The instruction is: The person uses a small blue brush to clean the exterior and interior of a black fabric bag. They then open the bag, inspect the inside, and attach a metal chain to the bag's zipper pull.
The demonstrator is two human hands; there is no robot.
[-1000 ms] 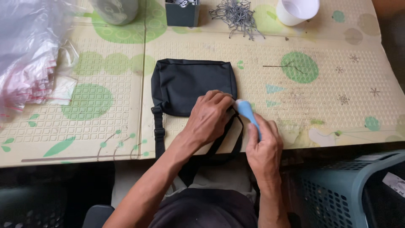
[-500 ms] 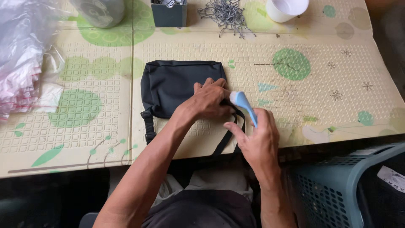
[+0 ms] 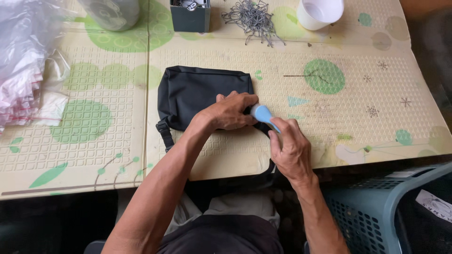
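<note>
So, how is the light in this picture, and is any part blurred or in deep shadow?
Head view: soft, even daylight on the play mat, no hard glare; the black bag and both hands, left hand and right hand, are sharp; below the mat edge it is very dark; the plastic bags look washed out.

Black bag (image 3: 197,96), light-blue tool (image 3: 262,114), cream embossed counter mat (image 3: 329,122) with green dots and leaves, white cup (image 3: 320,11), teal basket (image 3: 376,207).
</note>
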